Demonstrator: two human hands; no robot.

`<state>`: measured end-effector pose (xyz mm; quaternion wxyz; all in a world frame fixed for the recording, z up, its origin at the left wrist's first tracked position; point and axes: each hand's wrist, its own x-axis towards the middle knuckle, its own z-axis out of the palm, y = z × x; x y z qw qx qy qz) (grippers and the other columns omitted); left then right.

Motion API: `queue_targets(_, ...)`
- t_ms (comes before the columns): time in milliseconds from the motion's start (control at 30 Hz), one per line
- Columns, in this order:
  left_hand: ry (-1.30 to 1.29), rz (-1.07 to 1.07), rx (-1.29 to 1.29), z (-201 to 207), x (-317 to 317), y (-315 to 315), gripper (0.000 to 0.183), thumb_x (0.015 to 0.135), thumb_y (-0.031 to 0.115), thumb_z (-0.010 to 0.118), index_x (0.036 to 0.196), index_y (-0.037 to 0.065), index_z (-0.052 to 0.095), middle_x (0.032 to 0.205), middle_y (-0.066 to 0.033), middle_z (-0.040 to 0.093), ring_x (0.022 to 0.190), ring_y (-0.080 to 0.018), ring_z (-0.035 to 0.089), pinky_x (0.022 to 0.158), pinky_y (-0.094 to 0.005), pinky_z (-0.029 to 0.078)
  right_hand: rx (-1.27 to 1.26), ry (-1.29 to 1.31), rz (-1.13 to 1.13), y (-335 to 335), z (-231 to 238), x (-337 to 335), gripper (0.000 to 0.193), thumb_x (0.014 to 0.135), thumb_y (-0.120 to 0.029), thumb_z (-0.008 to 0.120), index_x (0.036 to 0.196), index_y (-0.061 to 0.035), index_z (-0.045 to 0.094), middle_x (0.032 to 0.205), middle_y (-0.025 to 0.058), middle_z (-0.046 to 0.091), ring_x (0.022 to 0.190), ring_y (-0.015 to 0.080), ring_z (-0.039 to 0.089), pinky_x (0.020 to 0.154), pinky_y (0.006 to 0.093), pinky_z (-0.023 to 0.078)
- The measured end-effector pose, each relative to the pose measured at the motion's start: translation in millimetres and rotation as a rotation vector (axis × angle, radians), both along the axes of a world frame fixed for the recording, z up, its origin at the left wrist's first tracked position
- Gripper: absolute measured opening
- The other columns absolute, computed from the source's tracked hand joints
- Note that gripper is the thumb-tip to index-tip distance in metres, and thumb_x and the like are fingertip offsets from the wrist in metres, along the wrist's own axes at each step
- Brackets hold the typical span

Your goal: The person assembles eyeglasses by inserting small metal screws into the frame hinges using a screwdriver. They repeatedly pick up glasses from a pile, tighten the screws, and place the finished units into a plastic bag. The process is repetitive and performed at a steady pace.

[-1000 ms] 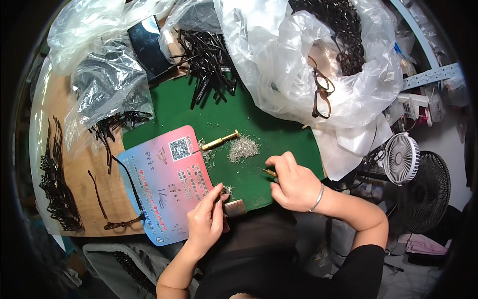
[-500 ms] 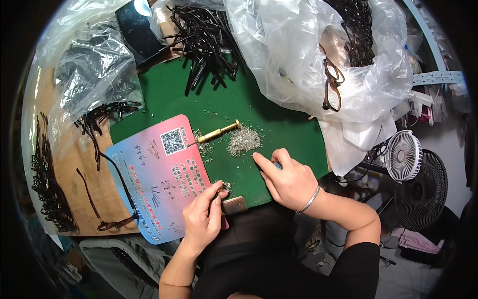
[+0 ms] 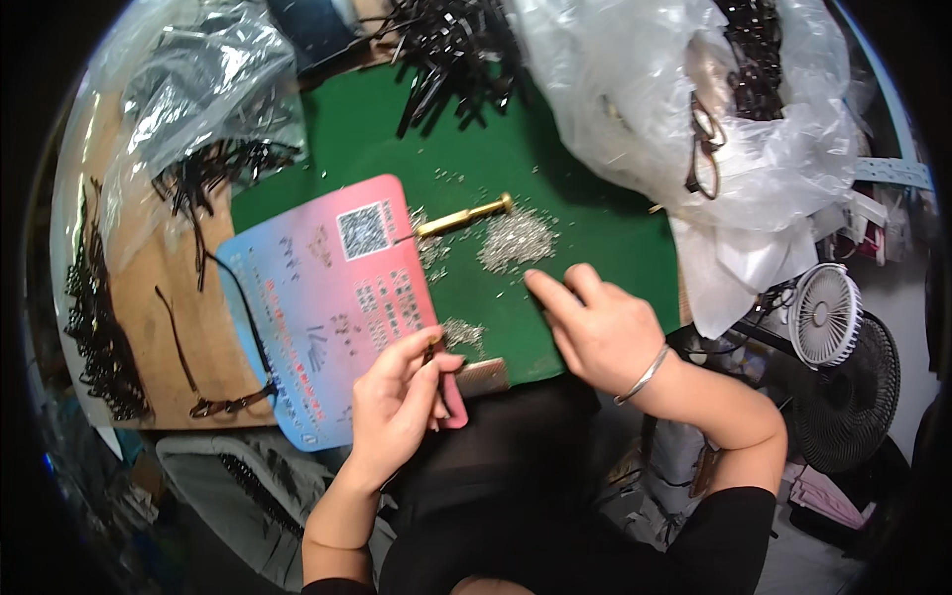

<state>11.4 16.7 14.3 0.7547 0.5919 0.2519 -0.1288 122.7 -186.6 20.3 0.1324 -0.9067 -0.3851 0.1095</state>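
Observation:
My left hand (image 3: 395,402) is closed at the near edge of a pink and blue printed card (image 3: 288,327). Its thumb and fingers pinch a small dark brown piece (image 3: 431,351), mostly covered. My right hand (image 3: 607,335), with a silver bangle at the wrist, rests on the green mat (image 3: 580,233). Its index finger stretches to the near edge of a heap of tiny silver screws (image 3: 516,240); the other fingers are bent, and what they hold, if anything, is hidden. Beside the heap lies a brass screwdriver (image 3: 464,215), its thin shaft over the card's edge.
Smaller screw groups (image 3: 462,335) lie near my left hand, beside a brown metal strip (image 3: 483,377). Dark eyeglass temples (image 3: 451,59) are piled at the back. Plastic bags (image 3: 615,119) stand back right, a brown glasses frame (image 3: 706,149) on one. Another frame (image 3: 233,404) lies left.
The view has shifted, so the table sits higher in it. The dark brown piece now shows in my left hand. A blue bit seen earlier at my right hand is now hidden.

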Motion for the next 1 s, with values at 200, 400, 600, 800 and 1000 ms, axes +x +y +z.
queue_targets(200,-0.025,0.07,0.088,-8,-6,-4,0.029,0.09,-0.001,0.047,0.119,-0.004,0.05,0.09,-0.0113,0.066,0.054,-0.0052,0.053,0.046,-0.0175,0.043,0.199,0.555,0.007,8,11,-5,0.03,0.086,-0.015,0.051,0.116,-0.0127,0.05,0.089,0.0152,0.05,0.068,0.0339,0.058,0.06,0.042,0.05)
queue_targets(400,-0.441,0.073,0.823,-25,-5,-24,0.026,0.083,-0.004,0.055,0.108,-0.004,0.058,0.079,-0.014,0.066,0.062,-0.0169,0.064,0.057,-0.0278,0.051,0.142,0.949,0.031,45,17,-11,0.032,0.088,-0.014,0.047,0.12,-0.0106,0.049,0.093,0.0145,0.054,0.087,0.0304,0.053,0.077,0.0376,0.046)
queue_targets(600,-0.419,0.079,0.863,-27,-6,-28,0.026,0.08,-0.006,0.057,0.106,-0.005,0.059,0.077,-0.0158,0.065,0.061,-0.0219,0.065,0.055,-0.0294,0.05,0.189,0.901,0.053,43,13,-12,0.031,0.089,-0.015,0.046,0.119,-0.011,0.048,0.092,0.0148,0.054,0.085,0.0305,0.053,0.076,0.0382,0.046)
queue_targets(800,-0.436,0.082,0.906,-30,-6,-28,0.027,0.079,-0.007,0.057,0.106,-0.005,0.059,0.078,-0.0158,0.066,0.061,-0.0224,0.065,0.054,-0.0297,0.051,0.208,0.946,0.044,46,10,-10,0.031,0.089,-0.014,0.047,0.119,-0.008,0.048,0.094,0.0151,0.055,0.09,0.0304,0.054,0.078,0.0378,0.045)
queue_targets(1000,-0.419,0.031,0.962,-28,-6,-29,0.028,0.082,-0.008,0.054,0.109,-0.005,0.058,0.086,-0.0167,0.067,0.071,-0.0199,0.067,0.064,-0.0277,0.052,0.161,0.935,-0.03,52,19,-18,0.028,0.089,-0.019,0.045,0.112,-0.0032,0.05,0.102,0.0212,0.057,0.095,0.0348,0.055,0.084,0.0408,0.045)
